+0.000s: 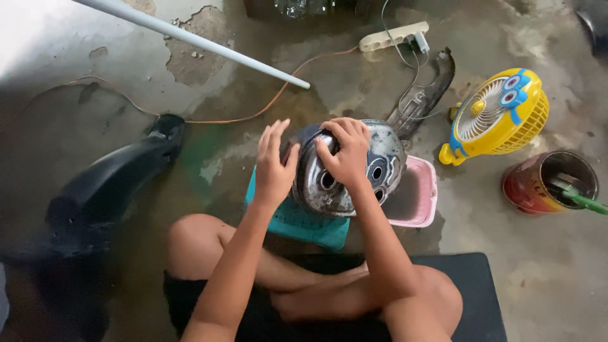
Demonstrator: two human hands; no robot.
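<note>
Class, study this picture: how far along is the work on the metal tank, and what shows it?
Done: the rounded grey metal tank sits propped on the teal plastic stool, beside a pink plastic tub. In hand: the right hand presses on the tank's top; the left hand steadies its side, fingers spread. Left: the tank's surface looks dull and blotchy, and the green-handled brush stands unused in the red tin can.

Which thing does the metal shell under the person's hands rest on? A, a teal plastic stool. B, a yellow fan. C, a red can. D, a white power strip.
A: the dull metal shell, with the left hand beside it and the right hand on top, sits on the teal plastic stool, apart from the yellow fan and red can.
</note>
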